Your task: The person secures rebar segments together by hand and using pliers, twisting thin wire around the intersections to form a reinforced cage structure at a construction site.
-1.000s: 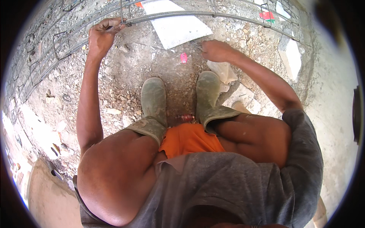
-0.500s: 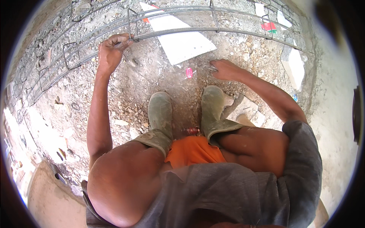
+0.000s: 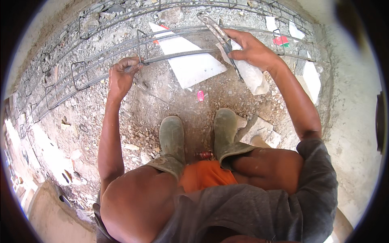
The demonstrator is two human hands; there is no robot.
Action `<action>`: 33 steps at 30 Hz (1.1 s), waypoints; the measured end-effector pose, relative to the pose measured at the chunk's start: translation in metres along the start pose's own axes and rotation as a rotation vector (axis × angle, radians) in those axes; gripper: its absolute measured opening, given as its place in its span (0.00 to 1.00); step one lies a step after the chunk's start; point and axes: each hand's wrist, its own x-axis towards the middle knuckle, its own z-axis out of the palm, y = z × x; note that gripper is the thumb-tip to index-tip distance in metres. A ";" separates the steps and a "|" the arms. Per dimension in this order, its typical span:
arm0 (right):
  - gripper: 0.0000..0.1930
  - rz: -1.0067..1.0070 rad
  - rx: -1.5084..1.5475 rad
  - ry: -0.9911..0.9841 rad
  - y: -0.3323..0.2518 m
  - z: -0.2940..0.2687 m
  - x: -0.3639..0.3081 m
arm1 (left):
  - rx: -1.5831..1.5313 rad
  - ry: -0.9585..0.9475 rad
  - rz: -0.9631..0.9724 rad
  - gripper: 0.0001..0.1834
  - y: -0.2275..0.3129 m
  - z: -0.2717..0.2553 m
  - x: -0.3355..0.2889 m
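A long cage of thin steel bars [image 3: 174,54] with bent wire stirrups [image 3: 139,46] stretches across the ground in front of me. Where a stirrup meets the nearest bar, my left hand [image 3: 125,75] is closed, fingers pinched at the joint; what lies between the fingertips is too small to make out. My right hand [image 3: 255,50] is over the cage farther right, gripping a worn long metal tool [image 3: 211,26] whose dark narrow end points down toward me. A pale crumpled sheet or bag [image 3: 252,77] hangs beneath that hand; whether the hand holds it too I cannot tell.
A white triangular board [image 3: 190,65] lies under the bars. A pink wrapper [image 3: 200,95] sits on the gravel ahead of my rubber boots [image 3: 172,135]. Broken slabs [image 3: 259,131] lie beside the right boot, and a concrete wall [image 3: 352,121] runs along the right.
My right hand has gone up and right from near the ground to over the bars, and now the metal tool and pale sheet show at it. My left hand stays at the same joint.
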 end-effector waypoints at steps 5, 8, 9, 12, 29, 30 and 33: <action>0.27 0.045 -0.483 0.171 0.019 0.025 -0.009 | -0.040 -0.003 0.020 0.07 -0.003 -0.003 0.003; 0.22 -0.033 -0.487 0.217 0.035 0.036 -0.025 | 0.002 0.002 0.029 0.07 0.000 -0.002 0.001; 0.20 -0.058 -0.490 0.234 0.038 0.037 -0.031 | 0.006 0.002 0.024 0.07 0.000 -0.001 0.001; 0.16 -0.143 -0.509 0.290 0.040 0.036 -0.041 | 0.001 -0.001 0.016 0.07 -0.002 -0.001 0.002; 0.24 0.347 -1.065 -0.136 0.041 0.053 -0.052 | 0.014 0.001 0.022 0.05 -0.002 0.000 0.002; 0.27 0.230 -1.150 0.119 0.070 0.051 -0.051 | 0.007 -0.001 0.024 0.05 0.000 0.000 0.002; 0.33 0.343 -1.103 0.052 0.120 0.049 -0.037 | -0.004 0.000 0.028 0.05 0.003 0.002 0.003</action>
